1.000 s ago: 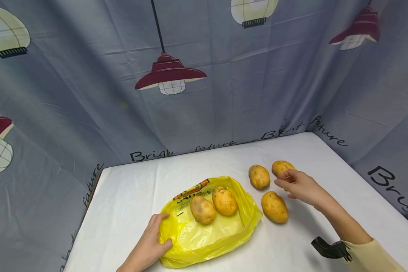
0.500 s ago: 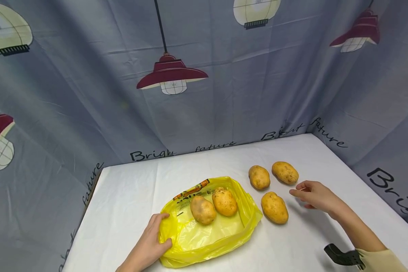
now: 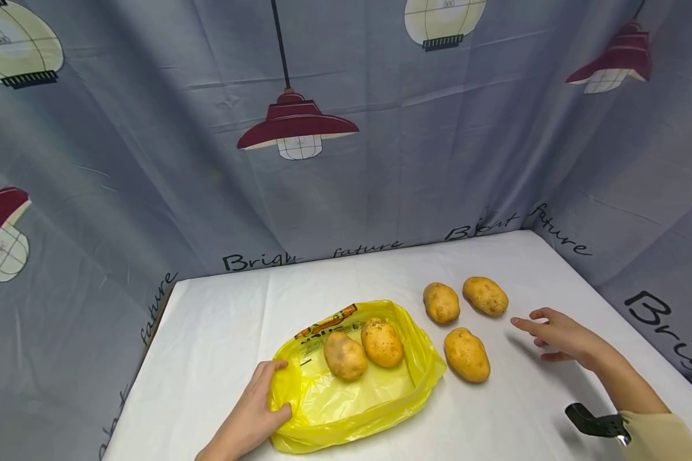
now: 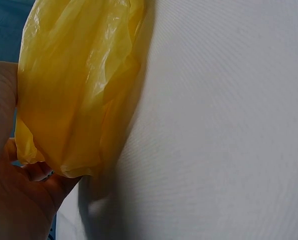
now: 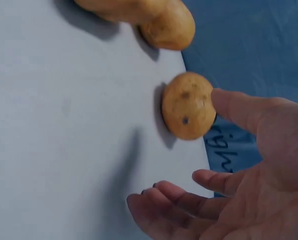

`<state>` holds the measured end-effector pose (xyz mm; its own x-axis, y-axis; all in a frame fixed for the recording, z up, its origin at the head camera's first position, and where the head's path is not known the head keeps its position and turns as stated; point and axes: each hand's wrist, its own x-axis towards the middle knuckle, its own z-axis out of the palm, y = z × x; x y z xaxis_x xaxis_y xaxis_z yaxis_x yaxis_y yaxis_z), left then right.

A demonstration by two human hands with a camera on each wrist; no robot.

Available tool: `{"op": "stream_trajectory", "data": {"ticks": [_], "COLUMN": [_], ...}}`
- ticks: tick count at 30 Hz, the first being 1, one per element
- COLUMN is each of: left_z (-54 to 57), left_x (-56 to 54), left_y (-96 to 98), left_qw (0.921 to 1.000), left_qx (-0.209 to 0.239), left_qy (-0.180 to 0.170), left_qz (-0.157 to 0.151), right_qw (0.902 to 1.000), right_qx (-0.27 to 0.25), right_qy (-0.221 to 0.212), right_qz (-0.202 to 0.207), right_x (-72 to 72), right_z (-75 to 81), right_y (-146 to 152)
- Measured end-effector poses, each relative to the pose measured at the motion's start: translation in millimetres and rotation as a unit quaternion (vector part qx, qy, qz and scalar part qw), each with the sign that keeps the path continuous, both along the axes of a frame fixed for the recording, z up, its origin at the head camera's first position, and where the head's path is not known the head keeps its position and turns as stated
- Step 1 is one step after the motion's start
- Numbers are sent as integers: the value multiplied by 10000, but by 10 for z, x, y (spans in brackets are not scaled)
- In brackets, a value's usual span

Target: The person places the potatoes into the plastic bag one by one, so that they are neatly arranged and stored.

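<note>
A yellow plastic bag (image 3: 357,410) lies spread on the table with its mouth facing up. Two potatoes, a browner potato (image 3: 345,356) and a speckled potato (image 3: 382,343), sit side by side inside it. My left hand (image 3: 252,406) holds the bag's left rim; the left wrist view shows the yellow film (image 4: 74,90) between thumb and fingers. Over the table at the right, my right hand (image 3: 565,336) has its fingers spread and holds nothing. Nearest to it is the far right potato (image 3: 486,296), apart from the fingers. Two more are a back potato (image 3: 441,303) and a front potato (image 3: 467,355).
A white cloth covers the table (image 3: 219,333). Grey-blue curtain (image 3: 380,179) printed with lamps and lettering surrounds its back and sides. A black strap piece (image 3: 596,422) sits at the right sleeve (image 3: 663,435).
My right hand has drawn back rightward from the far right potato, uncovering it, and its fingers have spread. My left hand and the bag have stayed in place.
</note>
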<state>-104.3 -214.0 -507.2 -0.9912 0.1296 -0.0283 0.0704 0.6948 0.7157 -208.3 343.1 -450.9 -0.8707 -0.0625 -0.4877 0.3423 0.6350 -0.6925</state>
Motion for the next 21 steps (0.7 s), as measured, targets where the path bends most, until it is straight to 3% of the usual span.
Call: {"op": "stream_trajectory", "data": {"ticks": [11, 21], "left_z": [13, 11], "left_x": [-16, -17], "left_y": [-3, 4], "left_qw": [9999, 9999], "left_qx": [8, -71], "left_qy": [-129, -90], "left_qz": [-20, -21], "right_qw": [10000, 9986], "right_qx": [-78, 191], "right_qy": [-42, -279], "right_qz": [32, 404], "right_x": [-385, -766], "right_z": [15, 114], "right_y": [111, -141]}}
